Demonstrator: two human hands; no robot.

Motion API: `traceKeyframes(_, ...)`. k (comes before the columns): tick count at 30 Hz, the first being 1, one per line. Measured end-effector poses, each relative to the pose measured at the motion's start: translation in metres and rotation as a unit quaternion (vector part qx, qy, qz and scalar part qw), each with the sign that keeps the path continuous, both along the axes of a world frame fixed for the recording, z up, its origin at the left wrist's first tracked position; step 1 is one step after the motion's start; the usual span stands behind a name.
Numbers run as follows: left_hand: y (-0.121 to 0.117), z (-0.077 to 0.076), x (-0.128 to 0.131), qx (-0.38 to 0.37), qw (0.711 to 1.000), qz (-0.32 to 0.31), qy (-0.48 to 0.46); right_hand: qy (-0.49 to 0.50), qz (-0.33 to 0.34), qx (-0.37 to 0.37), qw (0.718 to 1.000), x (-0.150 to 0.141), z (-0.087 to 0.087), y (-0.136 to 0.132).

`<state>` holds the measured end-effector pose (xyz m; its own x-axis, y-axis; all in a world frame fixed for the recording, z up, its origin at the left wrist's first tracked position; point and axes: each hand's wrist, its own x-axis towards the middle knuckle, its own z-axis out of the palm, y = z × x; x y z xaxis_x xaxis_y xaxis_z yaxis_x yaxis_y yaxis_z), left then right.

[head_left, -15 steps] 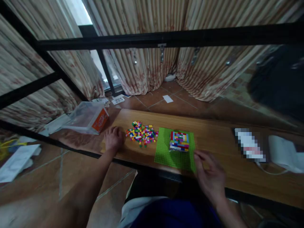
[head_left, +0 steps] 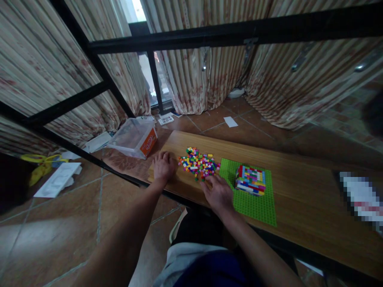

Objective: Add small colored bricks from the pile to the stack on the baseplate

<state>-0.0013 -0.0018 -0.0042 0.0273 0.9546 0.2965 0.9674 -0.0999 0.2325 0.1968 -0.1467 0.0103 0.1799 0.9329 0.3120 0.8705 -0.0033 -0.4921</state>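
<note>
A heap of small coloured bricks [head_left: 199, 162] lies on the wooden table [head_left: 299, 199]. To its right a green baseplate [head_left: 254, 203] carries a block built of many-coloured bricks [head_left: 250, 179]. My left hand [head_left: 163, 166] rests on the table's left end, just left of the heap, knuckles up and fingers curled under. My right hand [head_left: 218, 192] lies at the near edge of the heap, fingertips among the bricks, between heap and baseplate. Whether it pinches a brick is hidden.
A clear plastic box with an orange label [head_left: 134, 137] lies tipped on the floor beyond the table's left end. Papers [head_left: 56, 179] and a yellow item [head_left: 42, 163] litter the tiled floor. Black metal bars [head_left: 209, 36] cross overhead. Curtains hang behind.
My right hand moved left from the baseplate's right front corner to the near edge of the brick heap. The view swung left. My left hand stayed put.
</note>
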Motion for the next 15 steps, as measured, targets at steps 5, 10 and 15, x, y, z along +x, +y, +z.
traceKeyframes(5,-0.001,-0.001,-0.001,0.007,1.0,-0.002,0.001,-0.059,-0.022,-0.046,0.997,-0.013,-0.003,0.013)
traceKeyframes(10,0.0,-0.002,-0.001,0.001,1.0,-0.002,0.001,-0.061,-0.017,-0.057,0.996,-0.013,-0.009,0.012)
traceKeyframes(15,-0.001,-0.001,-0.001,-0.007,1.0,-0.003,-0.003,-0.061,-0.013,-0.064,0.996,-0.004,-0.013,0.004)
